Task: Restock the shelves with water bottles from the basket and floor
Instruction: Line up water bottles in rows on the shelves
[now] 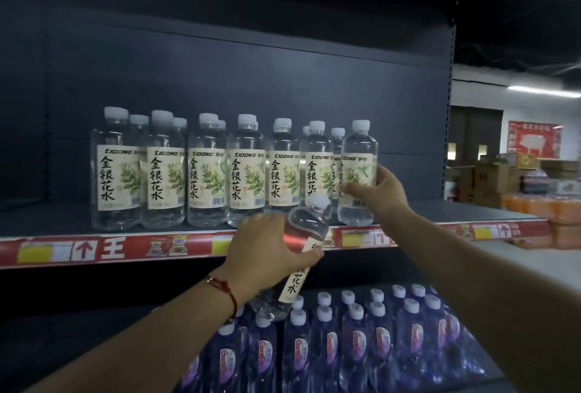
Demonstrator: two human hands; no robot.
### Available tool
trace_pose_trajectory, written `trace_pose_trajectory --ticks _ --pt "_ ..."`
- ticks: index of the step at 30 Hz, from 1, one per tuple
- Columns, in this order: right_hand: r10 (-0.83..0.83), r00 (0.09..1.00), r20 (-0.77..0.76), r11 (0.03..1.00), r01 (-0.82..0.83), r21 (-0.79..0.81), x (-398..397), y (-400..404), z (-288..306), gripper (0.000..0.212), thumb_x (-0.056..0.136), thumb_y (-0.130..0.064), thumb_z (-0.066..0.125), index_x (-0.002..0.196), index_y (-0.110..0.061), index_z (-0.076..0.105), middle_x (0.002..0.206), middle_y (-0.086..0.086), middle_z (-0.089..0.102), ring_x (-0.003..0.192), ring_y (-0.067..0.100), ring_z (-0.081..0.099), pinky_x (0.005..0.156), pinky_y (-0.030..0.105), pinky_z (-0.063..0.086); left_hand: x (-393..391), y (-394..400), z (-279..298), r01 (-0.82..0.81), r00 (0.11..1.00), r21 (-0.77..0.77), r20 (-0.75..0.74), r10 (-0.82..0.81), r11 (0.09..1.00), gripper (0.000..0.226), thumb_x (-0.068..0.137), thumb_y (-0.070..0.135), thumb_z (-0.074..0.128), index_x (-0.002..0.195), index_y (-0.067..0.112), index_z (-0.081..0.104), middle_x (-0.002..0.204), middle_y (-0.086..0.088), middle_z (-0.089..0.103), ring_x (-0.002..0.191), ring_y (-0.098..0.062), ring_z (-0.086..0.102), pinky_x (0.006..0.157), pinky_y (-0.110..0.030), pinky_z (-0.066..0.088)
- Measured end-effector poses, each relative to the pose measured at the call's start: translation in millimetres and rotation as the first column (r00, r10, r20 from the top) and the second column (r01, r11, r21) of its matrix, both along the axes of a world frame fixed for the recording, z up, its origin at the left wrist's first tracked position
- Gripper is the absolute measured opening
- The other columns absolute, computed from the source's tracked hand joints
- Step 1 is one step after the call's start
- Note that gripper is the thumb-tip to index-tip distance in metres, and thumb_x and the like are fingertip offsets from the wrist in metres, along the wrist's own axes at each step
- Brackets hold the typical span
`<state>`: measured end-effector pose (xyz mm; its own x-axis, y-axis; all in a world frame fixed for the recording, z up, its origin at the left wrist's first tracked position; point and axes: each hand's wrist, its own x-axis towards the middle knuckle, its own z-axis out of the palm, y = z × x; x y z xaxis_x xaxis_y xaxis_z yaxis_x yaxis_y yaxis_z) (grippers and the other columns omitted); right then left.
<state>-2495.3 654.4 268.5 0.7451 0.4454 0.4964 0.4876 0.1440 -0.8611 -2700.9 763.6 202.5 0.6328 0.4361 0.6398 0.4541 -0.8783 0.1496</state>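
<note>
While your right hand (pixel 382 193) wraps thumb and fingers round the label of an upright honeysuckle water bottle (pixel 358 172), that bottle stands at the right end of the front row on the upper shelf (pixel 63 219), its base on or just above the shelf board; contact cannot be confirmed. Your left hand (pixel 267 251) grips a second honeysuckle bottle (pixel 294 262) round its middle, held tilted with the white cap toward the shelf, in front of and just below the red price strip (pixel 110 249) on the shelf edge. Left of the right-hand bottle, the row of matching bottles (pixel 201 172) stands upright, white caps up, labels forward, with more caps visible behind. A red cord bracelet (pixel 228 293) sits on your left wrist. Below the upper shelf, blue-labelled bottles (pixel 361 339) stand packed in rows on the lower shelf. Right of the upper shelf, beyond its end post, cardboard boxes (pixel 484 179) and orange packs (pixel 550 213) are stacked.
</note>
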Motion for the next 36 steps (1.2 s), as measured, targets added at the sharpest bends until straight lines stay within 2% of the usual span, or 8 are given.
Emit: trace_pose_trajectory --ticks 8,15,18,22,26,29,32,36 --pt "-0.173 0.976 0.134 0.984 0.178 -0.026 0.0 26.9 -13.2 0.067 0.068 -0.053 0.083 0.123 -0.028 0.053 0.105 -0.010 0.070 0.091 0.014 0.070 0.085 0.045 0.058 -0.5 -1.9 -11.5 -0.061 0.997 0.076 -0.037 0.064 0.995 0.087 0.071 0.093 0.042 0.122 0.024 0.053 0.121 0.008 0.057 0.113 -0.016 0.047 0.104 -0.037 0.040" --pt "-0.097 0.983 0.157 0.987 0.115 -0.110 7.9 30.6 -12.0 0.071 0.065 -0.066 0.076 0.122 -0.031 0.052 0.108 -0.007 0.071 0.095 0.019 0.071 0.083 0.050 0.059 3.6 5.2 -12.8 -0.036 0.999 0.009 -0.006 0.036 0.999 0.094 0.066 0.099 0.033 0.123 0.029 0.056 0.119 0.011 0.060 0.116 -0.017 0.051 0.106 -0.041 0.042" --pt "-0.010 0.991 0.135 0.968 0.043 -0.246 7.6 23.9 -4.0 0.104 0.064 -0.067 0.074 0.148 -0.023 0.029 0.125 0.001 0.066 0.104 0.025 0.068 0.087 0.052 0.057 4.2 4.4 -11.6 -0.046 0.999 -0.009 -0.020 0.045 0.999 0.094 0.066 0.099 0.033 0.123 0.028 0.055 0.121 0.010 0.059 0.116 -0.016 0.050 0.106 -0.041 0.043" --pt "0.059 0.994 0.091 0.922 -0.019 -0.387 -7.8 2.9 -3.2 0.107 0.086 -0.054 0.067 0.157 -0.014 -0.003 0.151 0.013 0.044 0.132 0.035 0.049 0.106 0.055 0.044 0.2 0.7 -8.9 -0.043 0.999 -0.052 -0.011 0.043 0.998 0.092 0.067 0.098 0.036 0.124 0.029 0.055 0.122 0.010 0.059 0.117 -0.016 0.049 0.105 -0.039 0.044" --pt "0.101 0.954 0.281 0.933 0.007 -0.359 -45.7 -33.6 -29.2 0.065 0.088 -0.050 0.064 0.141 -0.028 0.035 0.125 -0.007 0.064 0.102 0.013 0.067 0.092 0.046 0.056 -4.2 -3.8 -3.1 0.034 0.999 -0.125 0.024 -0.031 0.992 0.081 0.064 0.100 0.038 0.118 0.044 0.059 0.113 0.022 0.061 0.113 -0.012 0.053 0.103 -0.041 0.046" --pt "0.237 0.900 0.367 0.881 -0.039 -0.472 -78.6 -61.1 -56.5 0.069 0.091 -0.045 0.063 0.150 -0.031 0.028 0.127 -0.016 0.059 0.105 0.007 0.064 0.093 0.031 0.054 -13.1 -17.7 6.0 0.127 0.990 -0.259 0.090 -0.107 0.957 0.036 0.076 0.080 0.057 0.095 0.050 0.058 0.096 0.032 0.052 0.099 -0.002 0.052 0.098 -0.035 0.044" --pt "0.298 0.879 0.372 0.828 -0.044 -0.559 -101.6 -79.7 -82.5 0.088 0.092 -0.052 0.060 0.158 -0.026 0.008 0.157 -0.011 0.031 0.143 0.011 0.033 0.111 0.028 0.030 -13.7 -24.0 10.8 0.122 0.988 -0.386 0.136 -0.074 0.914 0.072 0.062 0.096 0.045 0.095 0.032 0.056 0.107 0.007 0.060 0.102 -0.017 0.058 0.083 -0.034 0.051" --pt "0.391 0.909 0.145 0.811 -0.267 -0.520 -117.8 -84.9 -103.2 0.090 0.086 -0.058 0.063 0.157 -0.033 0.013 0.157 -0.009 0.035 0.141 0.011 0.037 0.110 0.030 0.035 -9.3 -32.7 4.9 0.137 0.980 -0.455 0.189 -0.054 0.880 0.103 0.061 0.098 0.045 0.122 0.016 0.056 0.127 -0.004 0.061 0.106 -0.019 0.062 0.077 -0.034 0.051"
